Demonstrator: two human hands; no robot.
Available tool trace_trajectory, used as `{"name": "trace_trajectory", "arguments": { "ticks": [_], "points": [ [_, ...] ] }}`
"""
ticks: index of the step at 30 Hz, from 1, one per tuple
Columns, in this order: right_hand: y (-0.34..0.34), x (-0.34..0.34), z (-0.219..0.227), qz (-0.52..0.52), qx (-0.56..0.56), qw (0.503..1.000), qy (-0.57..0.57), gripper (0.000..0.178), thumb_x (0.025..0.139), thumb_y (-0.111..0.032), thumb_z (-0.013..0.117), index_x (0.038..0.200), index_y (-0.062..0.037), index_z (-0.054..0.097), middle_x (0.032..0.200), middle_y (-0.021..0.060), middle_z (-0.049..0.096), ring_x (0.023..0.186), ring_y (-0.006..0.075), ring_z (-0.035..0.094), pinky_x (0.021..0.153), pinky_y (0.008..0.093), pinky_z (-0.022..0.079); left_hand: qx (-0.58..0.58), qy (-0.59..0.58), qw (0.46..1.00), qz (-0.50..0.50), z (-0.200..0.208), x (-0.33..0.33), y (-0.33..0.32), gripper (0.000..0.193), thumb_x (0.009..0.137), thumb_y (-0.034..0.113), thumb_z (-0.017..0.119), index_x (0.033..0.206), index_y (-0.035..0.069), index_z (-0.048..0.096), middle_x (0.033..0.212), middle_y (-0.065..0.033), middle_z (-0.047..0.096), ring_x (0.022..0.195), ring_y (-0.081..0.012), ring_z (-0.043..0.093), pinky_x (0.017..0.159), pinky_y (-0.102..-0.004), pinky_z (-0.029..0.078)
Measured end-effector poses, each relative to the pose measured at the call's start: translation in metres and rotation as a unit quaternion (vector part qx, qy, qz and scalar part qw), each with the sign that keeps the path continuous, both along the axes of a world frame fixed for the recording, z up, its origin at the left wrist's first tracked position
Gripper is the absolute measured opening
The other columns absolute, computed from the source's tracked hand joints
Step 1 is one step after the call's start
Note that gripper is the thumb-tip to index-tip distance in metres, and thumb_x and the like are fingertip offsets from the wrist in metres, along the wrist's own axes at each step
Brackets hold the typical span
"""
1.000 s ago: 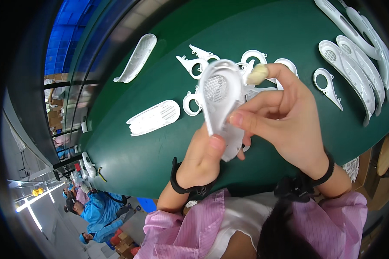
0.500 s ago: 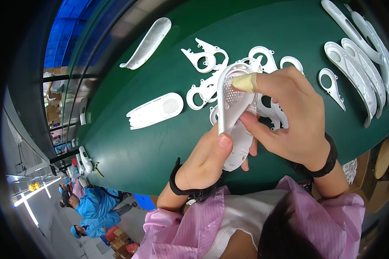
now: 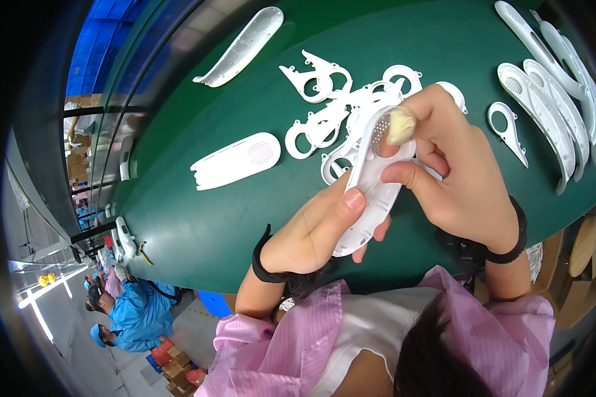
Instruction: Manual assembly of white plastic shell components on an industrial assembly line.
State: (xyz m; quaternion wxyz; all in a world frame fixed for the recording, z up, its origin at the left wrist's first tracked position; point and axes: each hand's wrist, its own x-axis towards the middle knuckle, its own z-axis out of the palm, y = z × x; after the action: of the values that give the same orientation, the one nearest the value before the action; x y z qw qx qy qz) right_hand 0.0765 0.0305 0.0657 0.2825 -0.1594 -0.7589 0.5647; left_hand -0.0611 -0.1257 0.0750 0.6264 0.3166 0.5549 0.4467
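A long white plastic shell (image 3: 375,213), with a perforated rounded end, is held tilted above the green table. My left hand (image 3: 318,228) is closed around its lower part, thumb on the near edge and fingertips showing beyond the far side. My right hand (image 3: 463,175) is at the perforated end, its bent index finger, wrapped in yellowish tape (image 3: 401,126), reaching into the hollow while the thumb lies by the rim. Whether a smaller part is under the right fingers cannot be seen. Behind the shell lies a pile of white ring-shaped parts (image 3: 324,127) with pointed tails.
On the green table (image 3: 179,231), one white shell (image 3: 238,161) lies left and another (image 3: 245,47) farther back. Several long shells (image 3: 540,112) are stacked at the right, beside a single ring part (image 3: 508,132). People in blue (image 3: 136,316) are at the lower left; cardboard (image 3: 569,284) stands lower right.
The held shell has tipped and shifted slightly right. My right index finger has curled more over its perforated end, and the right thumb has risen. The view has shifted a little.
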Motion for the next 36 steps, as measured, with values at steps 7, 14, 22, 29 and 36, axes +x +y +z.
{"name": "trace_trajectory", "arguments": {
  "ticks": [7, 14, 22, 29, 36],
  "points": [
    [-0.005, -0.002, -0.009, 0.018, 0.032, 0.999, 0.03, 0.023, 0.078, 0.01, 0.068, 0.091, -0.0044, 0.055, 0.078, -0.0005, 0.06, 0.052, 0.0038, 0.031, 0.05, 0.021, 0.029, -0.027, -0.014, 0.999, 0.014, 0.003, 0.001, 0.0, 0.059, 0.107, 0.051, 0.025, 0.108, 0.002, 0.059, 0.084, -0.0071, 0.064, 0.059, -0.0146, 0.062, 0.054, -0.0259, 0.048],
    [-0.005, -0.003, -0.006, -0.052, 0.186, 0.981, 0.024, 0.021, 0.076, 0.01, 0.068, 0.088, -0.0039, 0.058, 0.081, 0.0027, 0.063, 0.05, 0.008, 0.035, 0.047, 0.0245, 0.031, -0.043, -0.074, 0.995, 0.055, 0.005, -0.001, 0.004, 0.063, 0.107, 0.054, 0.024, 0.106, 0.001, 0.059, 0.083, -0.0081, 0.065, 0.055, -0.0153, 0.062, 0.051, -0.0262, 0.049],
    [0.001, 0.005, 0.001, -0.018, 0.21, 0.977, 0.0, 0.03, 0.073, -0.004, 0.081, 0.091, -0.0056, 0.057, 0.085, 0.0073, 0.066, 0.052, 0.0128, 0.04, 0.049, 0.0262, 0.034, -0.051, -0.089, 0.995, -0.007, 0.009, -0.004, -0.002, 0.056, 0.109, 0.047, 0.026, 0.106, 0.001, 0.058, 0.083, -0.0077, 0.066, 0.056, -0.0133, 0.061, 0.051, -0.0257, 0.05],
    [0.002, 0.003, 0.002, 0.01, 0.268, 0.963, -0.031, 0.032, 0.072, -0.002, 0.081, 0.093, -0.0046, 0.057, 0.091, 0.0099, 0.068, 0.058, 0.0171, 0.052, 0.052, 0.0262, 0.04, -0.037, -0.046, 0.998, -0.019, 0.0, -0.014, 0.004, 0.064, 0.104, 0.054, 0.033, 0.118, -0.004, 0.055, 0.081, -0.0147, 0.065, 0.055, -0.0179, 0.061, 0.05, -0.028, 0.051],
    [-0.001, 0.001, -0.008, 0.018, 0.28, 0.96, 0.007, 0.031, 0.076, 0.003, 0.078, 0.096, -0.0046, 0.055, 0.095, 0.0108, 0.069, 0.052, 0.0165, 0.048, 0.047, 0.0262, 0.038, -0.056, -0.1, 0.993, -0.012, -0.003, -0.017, 0.003, 0.06, 0.106, 0.052, 0.031, 0.12, -0.002, 0.052, 0.081, -0.014, 0.064, 0.054, -0.0172, 0.06, 0.049, -0.0283, 0.05]
  ]
}}
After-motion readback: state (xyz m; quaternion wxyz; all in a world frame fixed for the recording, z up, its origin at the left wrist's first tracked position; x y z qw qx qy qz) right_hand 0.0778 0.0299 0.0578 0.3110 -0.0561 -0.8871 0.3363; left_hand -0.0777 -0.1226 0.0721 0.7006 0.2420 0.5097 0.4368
